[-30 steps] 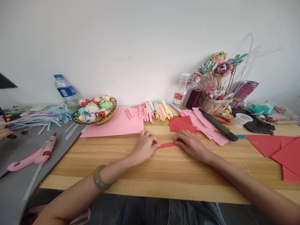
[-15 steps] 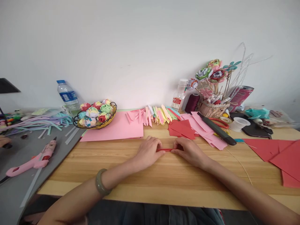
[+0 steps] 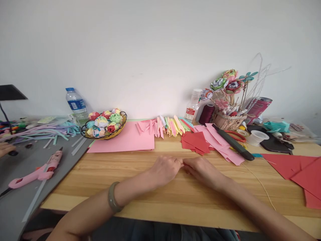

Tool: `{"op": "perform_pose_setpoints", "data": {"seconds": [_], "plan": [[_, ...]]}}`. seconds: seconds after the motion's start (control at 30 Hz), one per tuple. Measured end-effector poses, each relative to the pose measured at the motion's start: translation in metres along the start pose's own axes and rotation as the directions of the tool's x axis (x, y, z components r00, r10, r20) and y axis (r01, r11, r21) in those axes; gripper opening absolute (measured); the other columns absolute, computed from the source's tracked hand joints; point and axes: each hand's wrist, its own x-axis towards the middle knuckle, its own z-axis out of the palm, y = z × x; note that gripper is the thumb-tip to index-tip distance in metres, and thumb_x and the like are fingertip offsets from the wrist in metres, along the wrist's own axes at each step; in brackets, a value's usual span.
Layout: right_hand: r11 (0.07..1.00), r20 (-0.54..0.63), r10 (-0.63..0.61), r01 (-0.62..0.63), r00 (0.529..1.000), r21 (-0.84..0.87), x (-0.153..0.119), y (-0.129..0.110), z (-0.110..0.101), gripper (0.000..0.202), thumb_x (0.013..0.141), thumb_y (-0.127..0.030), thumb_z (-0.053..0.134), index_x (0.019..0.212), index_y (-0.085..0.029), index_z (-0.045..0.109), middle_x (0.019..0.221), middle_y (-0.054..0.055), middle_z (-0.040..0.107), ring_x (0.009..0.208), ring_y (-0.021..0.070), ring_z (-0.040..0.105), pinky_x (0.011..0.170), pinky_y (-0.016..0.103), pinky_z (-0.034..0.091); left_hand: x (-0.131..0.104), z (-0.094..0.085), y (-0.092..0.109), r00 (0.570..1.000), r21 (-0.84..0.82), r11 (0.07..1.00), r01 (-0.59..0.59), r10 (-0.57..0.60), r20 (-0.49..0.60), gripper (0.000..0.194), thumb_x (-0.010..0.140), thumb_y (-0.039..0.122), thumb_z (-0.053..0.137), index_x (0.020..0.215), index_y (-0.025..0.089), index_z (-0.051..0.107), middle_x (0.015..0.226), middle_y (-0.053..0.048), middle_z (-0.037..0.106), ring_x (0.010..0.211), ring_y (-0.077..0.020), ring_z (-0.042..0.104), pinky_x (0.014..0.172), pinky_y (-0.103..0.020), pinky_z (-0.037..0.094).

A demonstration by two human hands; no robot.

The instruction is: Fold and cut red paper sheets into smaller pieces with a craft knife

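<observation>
Over the middle of the wooden table, my left hand and my right hand meet fingertip to fingertip. Both are closed, their fingers curled down on the folded red paper strip seen between them half a second ago; the hands now hide nearly all of it. Just beyond my right hand lies a small pile of red paper pieces. Pink paper strips fan out to the right of that pile. A large pink sheet lies beyond my left hand.
Paper flowers fill a basket at the back left. Folded colored strips stand along the wall. A dark-handled cutter rests at right, near red sheets. A pink glue gun and another person's hand are on the grey table.
My hands have come together, closing the gap where the red strip showed. My left hand has turned over the strip, knuckles up. The view has shifted slightly.
</observation>
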Motion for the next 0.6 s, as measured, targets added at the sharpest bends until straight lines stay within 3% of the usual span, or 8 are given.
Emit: {"op": "perform_pose_setpoints", "data": {"seconds": [0.17, 0.27, 0.43, 0.5, 0.6], "plan": [[0.994, 0.03, -0.104, 0.105, 0.994, -0.011, -0.004, 0.01, -0.005, 0.022, 0.085, -0.007, 0.036, 0.071, -0.018, 0.05, 0.065, 0.002, 0.06, 0.052, 0.0127, 0.049, 0.05, 0.026, 0.027, 0.001, -0.002, -0.001, 0.976, 0.162, 0.966, -0.2, 0.211, -0.052, 0.018, 0.088, 0.005, 0.037, 0.09, 0.008, 0.054, 0.076, -0.007, 0.063, 0.068, -0.0181, 0.061, 0.052, -0.026, 0.046], [0.99, 0.039, -0.14, 0.14, 0.989, 0.009, -0.004, 0.016, -0.004, 0.026, 0.089, -0.014, 0.036, 0.066, -0.018, 0.048, 0.062, 0.001, 0.058, 0.052, 0.0116, 0.047, 0.05, 0.025, 0.026, 0.002, -0.002, -0.004, 0.943, 0.25, 0.922, -0.294, 0.323, -0.082, 0.022, 0.089, 0.004, 0.032, 0.089, 0.007, 0.053, 0.072, -0.007, 0.061, 0.068, -0.0185, 0.06, 0.052, -0.026, 0.046], [0.991, 0.066, -0.094, 0.088, 0.993, 0.096, -0.003, 0.016, -0.002, 0.036, 0.095, -0.032, 0.027, 0.07, -0.019, 0.05, 0.066, 0.002, 0.061, 0.056, 0.012, 0.052, 0.053, 0.025, 0.031, 0.0, 0.004, -0.01, 0.972, 0.123, 0.967, -0.223, 0.231, -0.047, 0.019, 0.091, 0.009, 0.032, 0.09, 0.011, 0.051, 0.072, -0.004, 0.062, 0.063, -0.0157, 0.06, 0.053, -0.025, 0.046], [0.996, 0.05, -0.057, 0.054, 0.997, 0.069, -0.003, 0.014, 0.0, 0.037, 0.095, -0.037, 0.027, 0.075, -0.019, 0.052, 0.069, 0.003, 0.063, 0.059, 0.0133, 0.055, 0.053, 0.025, 0.03, -0.001, 0.006, -0.011, 0.985, 0.063, 0.983, -0.173, 0.175, -0.016, 0.016, 0.091, 0.014, 0.035, 0.091, 0.013, 0.051, 0.071, -0.003, 0.062, 0.061, -0.0158, 0.06, 0.052, -0.025, 0.045], [0.997, 0.0, -0.074, 0.074, 0.997, -0.03, -0.004, 0.013, 0.006, 0.038, 0.094, -0.042, 0.028, 0.075, -0.019, 0.052, 0.063, 0.003, 0.062, 0.053, 0.0135, 0.053, 0.05, 0.025, 0.026, -0.003, 0.006, -0.007, 0.982, 0.053, 0.981, -0.188, 0.187, 0.023, 0.014, 0.088, 0.014, 0.039, 0.087, 0.014, 0.052, 0.072, -0.006, 0.063, 0.064, -0.0187, 0.061, 0.053, -0.027, 0.045]]}}
